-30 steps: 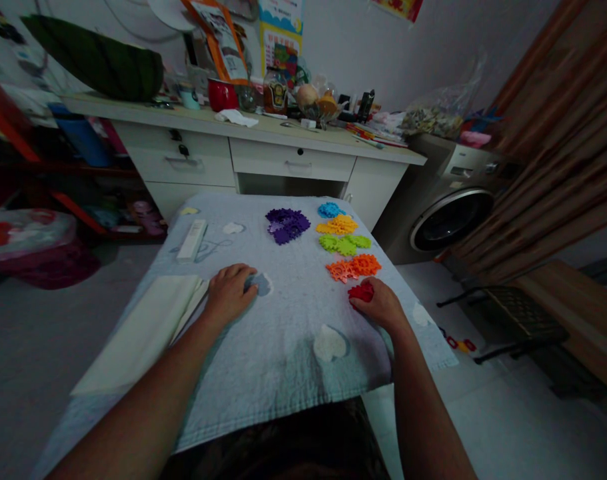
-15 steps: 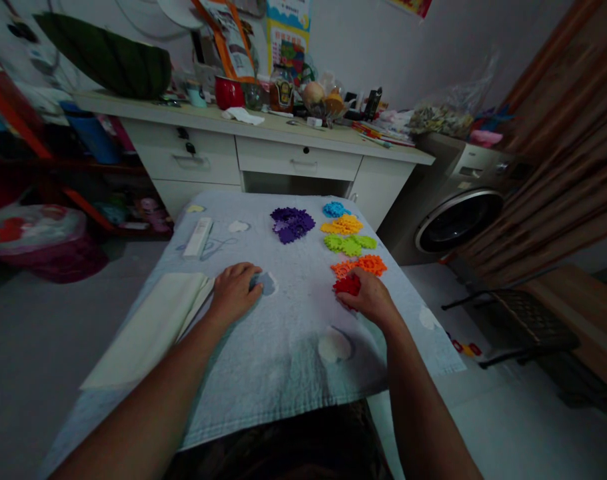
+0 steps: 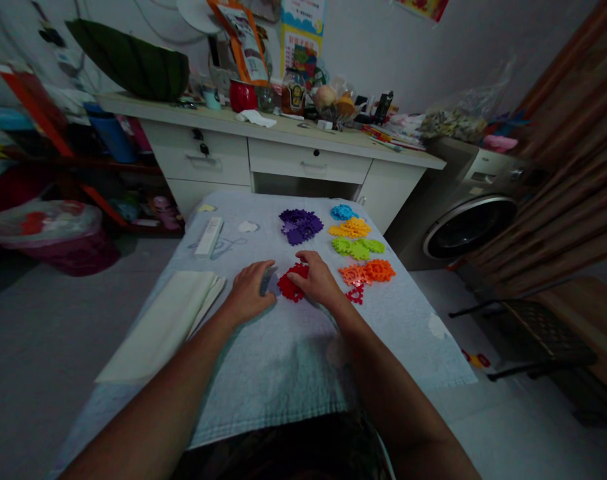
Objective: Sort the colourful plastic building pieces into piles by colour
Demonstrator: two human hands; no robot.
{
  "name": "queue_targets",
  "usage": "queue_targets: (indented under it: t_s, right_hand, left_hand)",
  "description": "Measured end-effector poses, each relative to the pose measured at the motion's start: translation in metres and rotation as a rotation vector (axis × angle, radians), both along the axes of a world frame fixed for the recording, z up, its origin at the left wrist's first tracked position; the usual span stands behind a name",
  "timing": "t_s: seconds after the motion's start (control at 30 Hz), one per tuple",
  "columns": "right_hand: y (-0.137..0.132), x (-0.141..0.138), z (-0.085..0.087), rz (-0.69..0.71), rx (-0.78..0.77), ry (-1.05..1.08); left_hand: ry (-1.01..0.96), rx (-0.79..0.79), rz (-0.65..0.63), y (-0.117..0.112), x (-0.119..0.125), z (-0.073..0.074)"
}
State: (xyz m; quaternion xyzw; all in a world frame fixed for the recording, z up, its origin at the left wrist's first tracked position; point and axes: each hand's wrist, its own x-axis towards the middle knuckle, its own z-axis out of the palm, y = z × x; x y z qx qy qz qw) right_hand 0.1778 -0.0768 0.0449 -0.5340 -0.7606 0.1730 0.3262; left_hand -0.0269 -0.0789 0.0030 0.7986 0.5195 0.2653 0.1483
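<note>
My right hand grips a small bunch of red notched plastic pieces over the middle of the cloth-covered table. Just left of them is my left hand, with thumb and fingers apart and nothing in it. One more red piece, triangular with an open centre, lies on the cloth right of my right wrist. Beyond it are piles of orange pieces, lime green pieces, yellow pieces and blue pieces. A purple pile sits farther back, past my hands.
A folded cream cloth and a long white box lie on the table's left side. Behind stands a white-drawered desk crowded with jars and a cut watermelon. A washing machine is at the right.
My right hand has carried the red pieces left to the table's middle, leaving one red piece behind. My left hand has opened wider. The view has shifted slightly left.
</note>
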Motion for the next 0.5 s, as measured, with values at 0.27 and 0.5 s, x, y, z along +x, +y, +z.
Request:
queue_targets:
  t_s: [0.27,0.5]
  right_hand:
    - [-0.032,0.074,0.032,-0.159,-0.228,-0.400]
    - [-0.071,0.091,0.024,-0.277,-0.421,-0.579]
  left_hand:
    - [0.016,-0.013,-0.143,-0.008,0.005,0.005]
    - [0.011,0.006,-0.315,-0.019,0.016,0.009]
